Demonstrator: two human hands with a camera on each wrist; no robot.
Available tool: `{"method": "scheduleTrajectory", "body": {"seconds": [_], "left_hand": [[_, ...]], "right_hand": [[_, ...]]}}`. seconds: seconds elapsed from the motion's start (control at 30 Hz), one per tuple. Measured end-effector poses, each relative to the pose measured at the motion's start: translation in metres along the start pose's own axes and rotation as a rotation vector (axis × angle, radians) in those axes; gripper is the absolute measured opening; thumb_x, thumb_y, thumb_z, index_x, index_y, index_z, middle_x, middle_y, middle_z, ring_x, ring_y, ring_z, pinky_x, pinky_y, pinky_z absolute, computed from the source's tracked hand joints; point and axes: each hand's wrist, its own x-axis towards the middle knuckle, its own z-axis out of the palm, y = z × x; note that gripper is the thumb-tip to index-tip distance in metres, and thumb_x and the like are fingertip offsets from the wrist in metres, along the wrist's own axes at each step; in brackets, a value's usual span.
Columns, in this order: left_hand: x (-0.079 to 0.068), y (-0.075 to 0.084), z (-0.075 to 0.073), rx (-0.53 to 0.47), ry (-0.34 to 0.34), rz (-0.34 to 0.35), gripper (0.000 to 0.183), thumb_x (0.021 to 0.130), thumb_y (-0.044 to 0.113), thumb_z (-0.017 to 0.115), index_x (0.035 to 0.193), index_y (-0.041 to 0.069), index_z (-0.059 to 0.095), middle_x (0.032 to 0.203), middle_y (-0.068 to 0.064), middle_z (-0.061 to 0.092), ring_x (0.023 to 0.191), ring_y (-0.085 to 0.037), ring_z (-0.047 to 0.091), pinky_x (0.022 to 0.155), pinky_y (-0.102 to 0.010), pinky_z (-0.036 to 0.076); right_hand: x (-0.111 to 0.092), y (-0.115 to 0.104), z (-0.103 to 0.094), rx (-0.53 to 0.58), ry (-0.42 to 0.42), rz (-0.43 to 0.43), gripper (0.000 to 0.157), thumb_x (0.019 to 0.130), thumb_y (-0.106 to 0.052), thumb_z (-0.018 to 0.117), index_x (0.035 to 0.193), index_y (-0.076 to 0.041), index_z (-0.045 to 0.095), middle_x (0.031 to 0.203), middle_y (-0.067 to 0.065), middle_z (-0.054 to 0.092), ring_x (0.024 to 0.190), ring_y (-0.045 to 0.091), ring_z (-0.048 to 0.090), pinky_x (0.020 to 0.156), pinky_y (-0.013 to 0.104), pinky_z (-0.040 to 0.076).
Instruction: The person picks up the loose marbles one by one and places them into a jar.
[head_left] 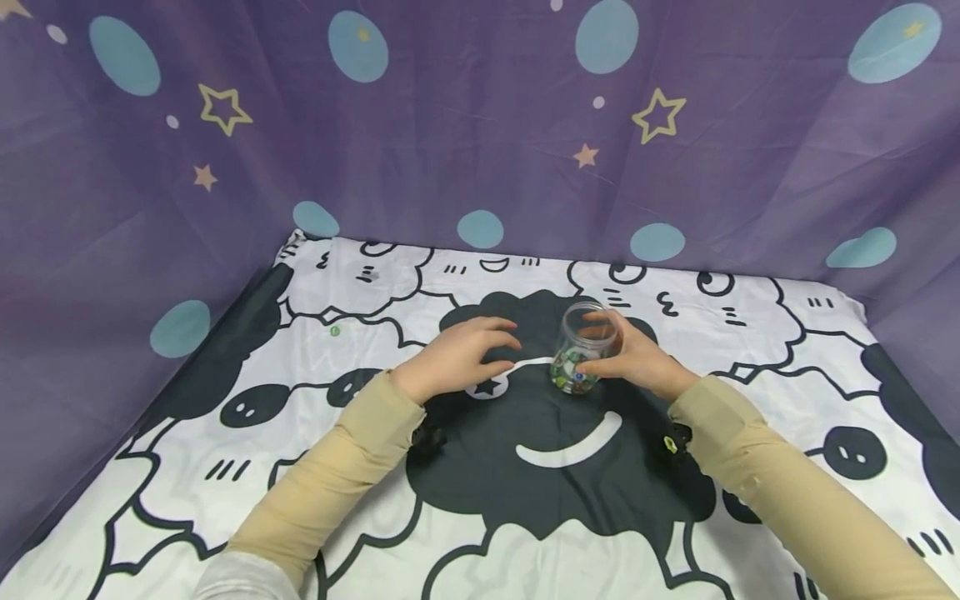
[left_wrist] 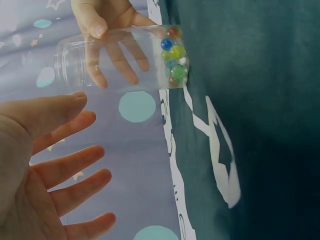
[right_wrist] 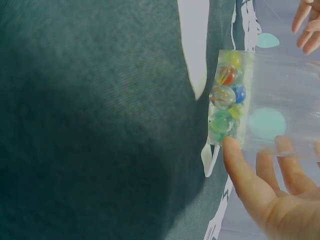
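A clear, lidless jar [head_left: 568, 350] stands upright on the dark cloud face of the cloth, with several glass marbles [right_wrist: 225, 95] in its bottom. My right hand [head_left: 636, 360] grips the jar from the right side, thumb in front and fingers wrapped behind it. In the left wrist view those fingers show through the clear wall. To the left of the jar, apart from it, is my left hand [head_left: 467, 354], its fingers spread and holding nothing. One small green marble [head_left: 334, 331] lies by itself on the cloth at the far left.
A white cloth [head_left: 360, 533] printed with cartoon clouds covers the table. Behind it hangs a purple curtain [head_left: 420, 167] with stars and teal dots, which also runs down both sides. Both forearms in tan sleeves [head_left: 337, 467] reach in from the front.
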Motion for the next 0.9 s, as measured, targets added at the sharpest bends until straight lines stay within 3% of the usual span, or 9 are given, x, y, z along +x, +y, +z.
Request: {"method": "scheduleTrajectory", "body": {"seconds": [0.9], "left_hand": [[-0.035, -0.03, -0.002, -0.011, -0.048, -0.051, 0.027, 0.091, 0.021, 0.064, 0.114, 0.006, 0.067, 0.131, -0.017, 0.055, 0.119, -0.031, 0.055, 0.098, -0.043, 0.048]], "right_hand": [[0.0, 0.002, -0.001, -0.012, 0.001, 0.005, 0.082, 0.082, -0.018, 0.075, 0.147, -0.012, 0.025, 0.143, 0.017, 0.041, 0.093, 0.028, 0.053, 0.075, 0.043, 0.052]]}}
